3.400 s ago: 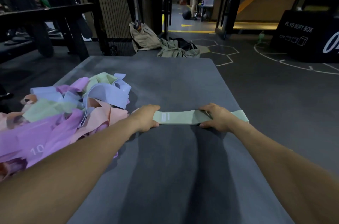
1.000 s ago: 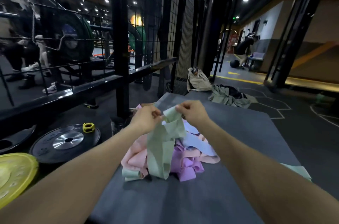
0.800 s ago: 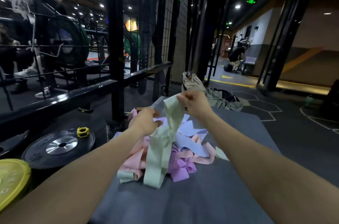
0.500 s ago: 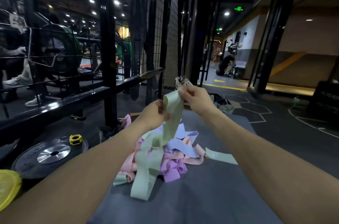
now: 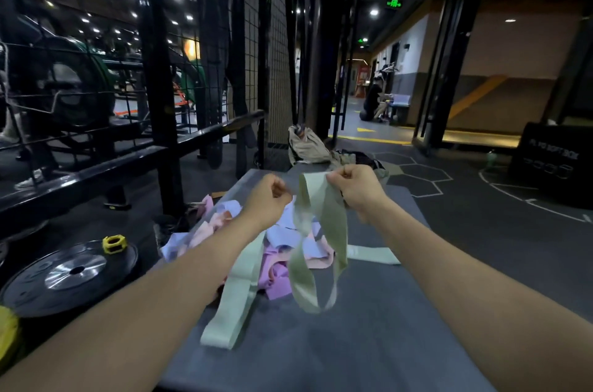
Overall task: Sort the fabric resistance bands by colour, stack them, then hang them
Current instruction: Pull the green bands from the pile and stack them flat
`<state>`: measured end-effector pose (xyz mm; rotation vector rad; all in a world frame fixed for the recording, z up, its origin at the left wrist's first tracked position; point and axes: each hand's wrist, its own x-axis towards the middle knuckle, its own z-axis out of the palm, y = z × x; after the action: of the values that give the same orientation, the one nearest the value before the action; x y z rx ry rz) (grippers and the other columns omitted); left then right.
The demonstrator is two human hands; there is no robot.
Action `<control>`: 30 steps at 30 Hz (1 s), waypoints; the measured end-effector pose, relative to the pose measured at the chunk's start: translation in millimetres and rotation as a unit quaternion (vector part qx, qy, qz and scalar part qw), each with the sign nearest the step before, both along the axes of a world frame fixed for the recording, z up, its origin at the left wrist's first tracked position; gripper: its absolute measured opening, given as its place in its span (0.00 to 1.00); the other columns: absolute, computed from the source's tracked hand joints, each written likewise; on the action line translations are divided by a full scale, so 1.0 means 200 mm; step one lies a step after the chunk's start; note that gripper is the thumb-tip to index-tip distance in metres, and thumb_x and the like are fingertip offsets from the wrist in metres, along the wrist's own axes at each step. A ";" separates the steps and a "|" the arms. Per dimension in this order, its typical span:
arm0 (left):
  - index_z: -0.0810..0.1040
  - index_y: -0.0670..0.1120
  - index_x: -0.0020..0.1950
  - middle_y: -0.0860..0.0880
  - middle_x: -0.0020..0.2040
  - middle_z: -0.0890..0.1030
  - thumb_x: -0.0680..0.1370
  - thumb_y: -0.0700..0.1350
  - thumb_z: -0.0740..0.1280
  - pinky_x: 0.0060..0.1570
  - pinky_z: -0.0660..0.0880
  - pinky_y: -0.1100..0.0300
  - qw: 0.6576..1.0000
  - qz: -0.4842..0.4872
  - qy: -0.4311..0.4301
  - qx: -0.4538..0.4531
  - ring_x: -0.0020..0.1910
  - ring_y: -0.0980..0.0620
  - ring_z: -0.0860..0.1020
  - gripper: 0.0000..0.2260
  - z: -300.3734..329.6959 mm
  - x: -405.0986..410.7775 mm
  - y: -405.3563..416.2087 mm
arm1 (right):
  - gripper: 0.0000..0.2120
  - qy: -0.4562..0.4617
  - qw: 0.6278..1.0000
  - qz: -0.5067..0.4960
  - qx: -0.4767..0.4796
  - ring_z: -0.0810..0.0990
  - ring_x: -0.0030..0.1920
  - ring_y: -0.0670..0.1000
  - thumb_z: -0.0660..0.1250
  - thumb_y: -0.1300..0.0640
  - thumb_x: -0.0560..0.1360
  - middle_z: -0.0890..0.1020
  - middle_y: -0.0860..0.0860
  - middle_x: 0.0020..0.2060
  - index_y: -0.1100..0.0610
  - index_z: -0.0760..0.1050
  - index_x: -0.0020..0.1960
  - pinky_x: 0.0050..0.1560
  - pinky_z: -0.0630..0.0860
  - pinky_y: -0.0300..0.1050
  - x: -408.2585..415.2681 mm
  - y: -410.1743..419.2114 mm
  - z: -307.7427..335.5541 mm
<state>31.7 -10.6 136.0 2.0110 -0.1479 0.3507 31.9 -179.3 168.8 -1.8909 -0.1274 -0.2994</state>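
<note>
On the grey mat lies a tangled pile of fabric bands in pink, purple and lavender. My right hand pinches the top of a pale green band, whose loop hangs down over the pile. My left hand is curled just left of it, and a second pale green band trails from under that wrist down to the mat. A third green band lies flat on the mat to the right of the pile.
A black weight plate with a yellow collar lies on the floor to the left, below a black rack rail. A heap of clothing sits past the mat. At the far right stands a black plyo box.
Earlier I pressed one green band flat on the mat. Since then I lifted tangled green bands from the pile, and my hands have drawn apart, separating them into two hanging loops.
</note>
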 end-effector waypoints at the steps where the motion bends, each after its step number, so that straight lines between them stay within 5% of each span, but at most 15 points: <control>1: 0.68 0.49 0.40 0.52 0.38 0.73 0.77 0.39 0.65 0.40 0.69 0.64 1.000 0.000 -0.006 -0.021 0.41 0.50 0.72 0.10 -0.02 -0.02 -0.03 | 0.13 0.010 1.000 -0.008 -0.005 0.70 0.33 0.52 0.65 0.60 0.77 0.71 0.57 0.32 0.58 0.69 0.34 0.32 0.69 0.44 0.00 -0.01 -0.02; 6: 0.70 0.47 0.46 0.51 0.43 0.75 0.77 0.44 0.67 0.43 0.70 0.63 0.992 -0.108 0.059 -0.033 0.45 0.52 0.75 0.06 -0.11 -0.15 -0.20 | 0.11 0.068 0.998 0.002 0.002 0.71 0.39 0.54 0.63 0.71 0.73 0.72 0.58 0.37 0.59 0.68 0.37 0.37 0.72 0.49 -0.06 -0.05 -0.14; 12: 0.63 0.47 0.58 0.51 0.46 0.72 0.66 0.40 0.77 0.47 0.74 0.60 0.987 -0.131 0.095 -0.014 0.44 0.53 0.72 0.28 -0.25 -0.21 -0.30 | 0.13 0.070 0.996 -0.030 0.046 0.72 0.38 0.54 0.60 0.75 0.72 0.72 0.58 0.38 0.58 0.68 0.36 0.37 0.72 0.48 -0.10 -0.08 -0.21; 15: 0.63 0.44 0.53 0.51 0.43 0.71 0.69 0.36 0.74 0.46 0.74 0.53 0.992 -0.111 0.066 -0.002 0.41 0.51 0.71 0.22 -0.33 -0.21 -0.34 | 0.15 0.076 0.990 -0.057 0.103 0.70 0.32 0.51 0.61 0.74 0.73 0.70 0.54 0.32 0.58 0.65 0.35 0.32 0.72 0.42 -0.09 -0.11 -0.20; 18: 0.67 0.45 0.44 0.51 0.40 0.72 0.76 0.37 0.65 0.40 0.67 0.63 0.994 -0.097 0.006 0.059 0.40 0.51 0.71 0.07 -0.37 -0.21 -0.34 | 0.15 0.060 0.991 -0.064 0.099 0.70 0.31 0.49 0.62 0.74 0.73 0.70 0.53 0.32 0.57 0.66 0.35 0.29 0.73 0.38 -0.08 -0.14 -0.20; 21: 0.69 0.44 0.46 0.53 0.39 0.72 0.79 0.38 0.61 0.34 0.66 0.73 0.993 -0.110 0.014 0.036 0.38 0.55 0.70 0.04 -0.35 -0.21 -0.28 | 0.14 0.062 0.993 -0.080 0.056 0.73 0.33 0.52 0.64 0.74 0.71 0.73 0.55 0.32 0.58 0.68 0.35 0.39 0.77 0.48 -0.07 -0.20 -0.24; 24: 0.71 0.46 0.42 0.54 0.39 0.73 0.79 0.38 0.61 0.36 0.66 0.73 0.994 -0.100 0.037 -0.035 0.39 0.56 0.70 0.07 -0.29 -0.18 -0.18 | 0.14 0.122 0.988 -0.094 0.007 0.77 0.34 0.55 0.67 0.73 0.68 0.74 0.57 0.31 0.60 0.68 0.31 0.46 0.80 0.54 -0.08 -0.25 -0.31; 27: 0.72 0.46 0.38 0.52 0.36 0.72 0.78 0.35 0.61 0.33 0.65 0.74 0.986 -0.131 0.077 -0.064 0.36 0.57 0.69 0.11 -0.22 -0.17 -0.10 | 0.15 0.179 0.982 -0.057 -0.024 0.77 0.27 0.51 0.69 0.71 0.67 0.71 0.56 0.30 0.59 0.66 0.30 0.39 0.82 0.46 -0.10 -0.23 -0.36; 30: 0.71 0.45 0.36 0.51 0.35 0.71 0.78 0.34 0.60 0.35 0.64 0.68 0.981 -0.144 0.098 -0.082 0.36 0.56 0.67 0.12 -0.21 -0.16 -0.07 | 0.13 0.189 0.982 -0.020 -0.017 0.80 0.33 0.53 0.70 0.70 0.68 0.71 0.57 0.41 0.62 0.67 0.45 0.40 0.82 0.46 -0.11 -0.16 -0.40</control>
<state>-1.1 -23.8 93.2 1.8172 -0.2739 -0.0207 10.5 -211.7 88.6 -1.9511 0.1643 0.0391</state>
